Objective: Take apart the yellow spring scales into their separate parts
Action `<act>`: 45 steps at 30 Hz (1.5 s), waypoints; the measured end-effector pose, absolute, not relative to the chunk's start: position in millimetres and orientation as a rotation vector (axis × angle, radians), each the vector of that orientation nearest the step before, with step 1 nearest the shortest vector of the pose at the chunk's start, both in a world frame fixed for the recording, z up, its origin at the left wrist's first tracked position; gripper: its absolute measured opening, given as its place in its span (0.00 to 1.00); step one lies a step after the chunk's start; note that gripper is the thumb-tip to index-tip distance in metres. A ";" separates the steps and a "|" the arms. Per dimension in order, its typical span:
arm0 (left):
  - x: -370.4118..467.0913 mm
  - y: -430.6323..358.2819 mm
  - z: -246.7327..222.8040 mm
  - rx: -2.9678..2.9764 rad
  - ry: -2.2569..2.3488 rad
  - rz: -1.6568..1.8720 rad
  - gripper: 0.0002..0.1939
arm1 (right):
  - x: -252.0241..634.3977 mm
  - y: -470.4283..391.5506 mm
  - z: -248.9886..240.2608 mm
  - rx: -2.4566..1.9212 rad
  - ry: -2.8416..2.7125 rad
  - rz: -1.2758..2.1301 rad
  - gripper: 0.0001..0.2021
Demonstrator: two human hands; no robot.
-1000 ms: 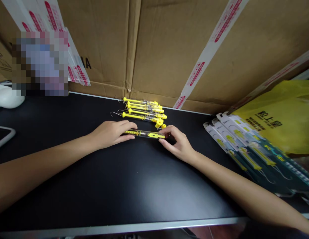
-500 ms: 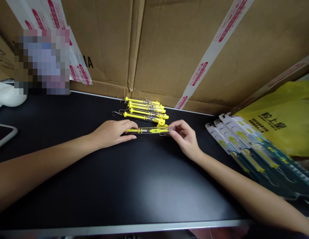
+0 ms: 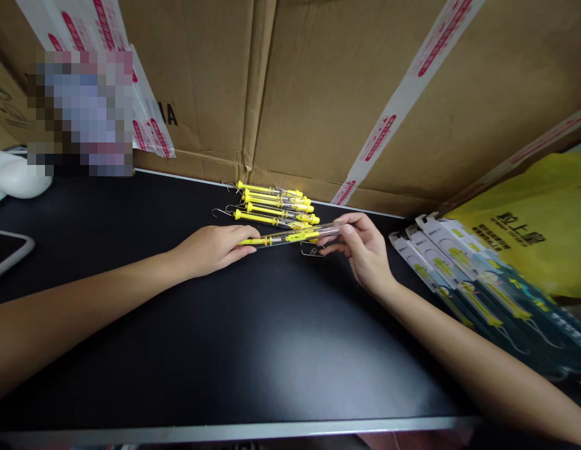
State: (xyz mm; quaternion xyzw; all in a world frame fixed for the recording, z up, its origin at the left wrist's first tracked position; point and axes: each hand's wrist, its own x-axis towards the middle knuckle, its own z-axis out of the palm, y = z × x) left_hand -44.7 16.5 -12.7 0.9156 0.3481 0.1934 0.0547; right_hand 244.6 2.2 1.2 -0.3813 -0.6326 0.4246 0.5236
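A clear tube with yellow parts (image 3: 300, 235) is held between my two hands, tilted slightly up to the right. My left hand (image 3: 220, 249) pinches its left end. The fingers of my right hand (image 3: 365, 247) grip the clear right end, and a thin metal hook hangs beside those fingertips. Just behind the tube, several yellow spring scales (image 3: 272, 203) lie side by side on the black table (image 3: 253, 350), their wire hooks pointing left.
At the right stand several printed boxes (image 3: 473, 275) beside a yellow bag (image 3: 510, 219). Large cardboard (image 3: 318, 94) rises behind the table. A white rounded object (image 3: 23, 178) and a white-edged device (image 3: 9, 250) are at the left.
My right hand has moved right and slightly up, raising the right end of the tube. The tube is now more tilted, while my left hand stays almost in place.
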 end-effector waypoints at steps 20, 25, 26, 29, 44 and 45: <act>-44.4 15.1 -11.2 2.789 1.085 0.616 0.13 | 248.5 12.0 -1.1 -0.975 -1.354 1.085 0.11; -43.7 15.5 -9.6 2.887 1.099 0.656 0.15 | 245.9 7.6 -1.9 -0.980 -1.405 1.079 0.10; -43.4 15.7 -8.9 2.901 1.089 0.668 0.15 | 245.7 7.2 -1.5 -0.979 -1.404 1.075 0.10; -42.8 16.3 -7.2 2.919 1.080 0.694 0.15 | 246.2 7.6 0.3 -0.971 -1.375 1.067 0.10; -42.7 17.3 -8.4 2.896 1.100 0.718 0.11 | 259.2 17.6 19.7 -0.928 -1.160 1.086 0.14; -42.6 17.4 -8.4 2.896 1.102 0.714 0.11 | 260.1 18.2 20.4 -0.926 -1.150 1.088 0.14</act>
